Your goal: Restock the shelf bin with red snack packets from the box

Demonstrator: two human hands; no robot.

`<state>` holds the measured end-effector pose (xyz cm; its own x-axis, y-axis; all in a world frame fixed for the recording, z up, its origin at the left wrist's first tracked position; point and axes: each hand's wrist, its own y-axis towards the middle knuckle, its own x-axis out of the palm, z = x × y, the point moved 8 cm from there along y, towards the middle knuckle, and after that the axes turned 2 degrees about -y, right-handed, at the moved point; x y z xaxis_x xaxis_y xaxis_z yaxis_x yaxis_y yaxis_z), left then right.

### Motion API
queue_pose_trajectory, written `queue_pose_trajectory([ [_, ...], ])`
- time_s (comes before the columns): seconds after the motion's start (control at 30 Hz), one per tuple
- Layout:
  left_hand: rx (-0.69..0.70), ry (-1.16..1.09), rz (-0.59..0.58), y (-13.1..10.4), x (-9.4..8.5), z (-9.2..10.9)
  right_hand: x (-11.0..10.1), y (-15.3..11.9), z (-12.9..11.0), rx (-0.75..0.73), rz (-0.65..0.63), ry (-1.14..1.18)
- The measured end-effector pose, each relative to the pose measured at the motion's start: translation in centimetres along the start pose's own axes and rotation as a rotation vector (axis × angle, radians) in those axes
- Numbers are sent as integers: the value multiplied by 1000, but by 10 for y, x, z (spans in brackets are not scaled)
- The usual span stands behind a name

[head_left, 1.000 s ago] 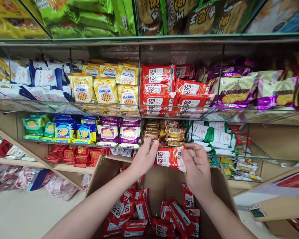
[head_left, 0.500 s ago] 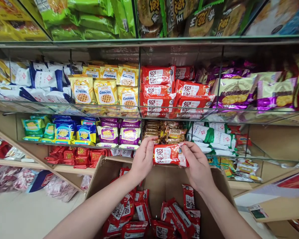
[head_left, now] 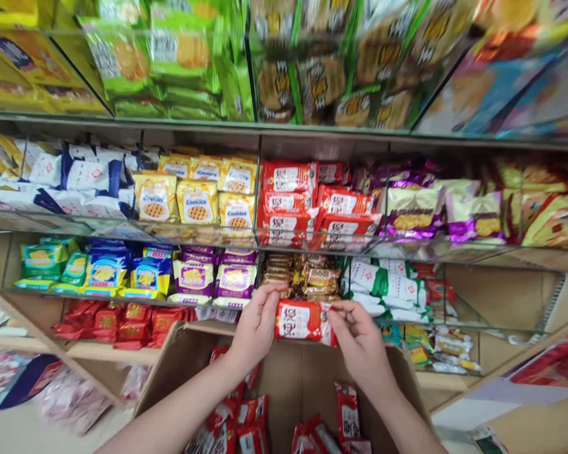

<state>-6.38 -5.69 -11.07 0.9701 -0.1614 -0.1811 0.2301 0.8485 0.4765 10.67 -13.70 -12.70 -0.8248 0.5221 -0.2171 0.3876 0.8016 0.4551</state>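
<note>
A red and white snack packet (head_left: 301, 320) is held level above an open cardboard box (head_left: 307, 372). My left hand (head_left: 258, 325) pinches its left end, and my right hand (head_left: 360, 331) grips its right end. Several similar red packets (head_left: 253, 413) lie loose inside the box below. Behind the hands, stacks of matching red packets (head_left: 288, 202) fill a compartment of the glass shelf. Brown packets (head_left: 319, 280) on the lower shelf are just behind my fingers.
Yellow cookie packets (head_left: 197, 202) stand left of the stacked red ones, purple and cream packets (head_left: 414, 211) to their right. Glass shelf edges (head_left: 218, 241) run across above the hands. Green packets (head_left: 180, 57) fill an upper compartment.
The view has tilted up, so the shelves appear lower and more of the upper row shows. Both hands still hold the packet, now slightly lower and further left in view.
</note>
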Motion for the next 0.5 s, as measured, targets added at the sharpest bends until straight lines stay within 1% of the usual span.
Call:
queue_pose_trajectory([
  [0.03, -18, 2, -6, -1, 0, -2, -1, 0, -8, -75, -16, -119],
  [0.1, -39, -19, -7, -2, -1, -5, 0, -2, -34, -318, -37, -384],
  [0.17, -29, -32, -22, -3, -1, -6, 11, -11, -60, -572, -90, -618],
  [0.2, -15, -31, -32, -3, -1, -5, 18, -14, -69, -653, -130, -697],
  [0.23, -1, -30, -43, -4, 0, -4, 24, -17, -75, -694, -174, -749],
  [0.27, 10, -32, -56, -5, 0, -4, 30, -17, -79, -701, -217, -774],
  [0.37, 6, -76, -64, -7, -3, -3, 40, -14, -84, -625, -363, -750],
  [0.4, -21, -108, -57, -7, -4, -4, 39, -12, -88, -620, -382, -741],
  [0.43, -65, -150, -55, -6, -5, -7, 35, -9, -96, -643, -371, -741],
  [0.47, -119, -200, -59, -5, -6, -10, 28, -5, -108, -693, -323, -750],
  [0.5, -176, -254, -70, -5, -5, -13, 17, 1, -122, -753, -244, -774],
])
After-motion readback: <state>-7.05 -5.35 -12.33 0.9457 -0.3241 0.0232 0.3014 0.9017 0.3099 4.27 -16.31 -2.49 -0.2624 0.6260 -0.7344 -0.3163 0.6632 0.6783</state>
